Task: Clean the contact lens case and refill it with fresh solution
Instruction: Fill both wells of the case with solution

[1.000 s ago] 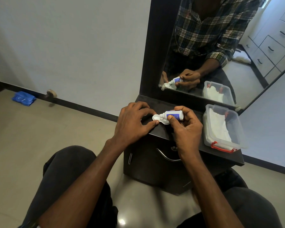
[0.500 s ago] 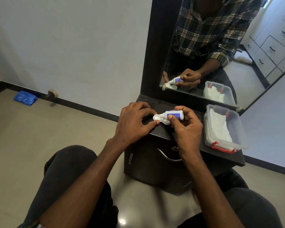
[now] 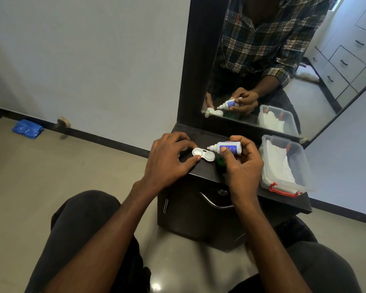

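At frame centre the contact lens case (image 3: 203, 154) lies on the bench (image 3: 205, 172), pinned by the left hand (image 3: 169, 160). The right hand (image 3: 242, 163) grips the solution bottle (image 3: 225, 148); better tip its nozzle steeply over one well and squeeze gently.

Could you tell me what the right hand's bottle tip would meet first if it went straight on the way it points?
Probably the lens case: the bottle in the right hand points left just above its nearer well.

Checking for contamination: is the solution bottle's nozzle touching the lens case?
Apart. The head view shows dark cabinet top between the solution bottle nozzle and the lens case.
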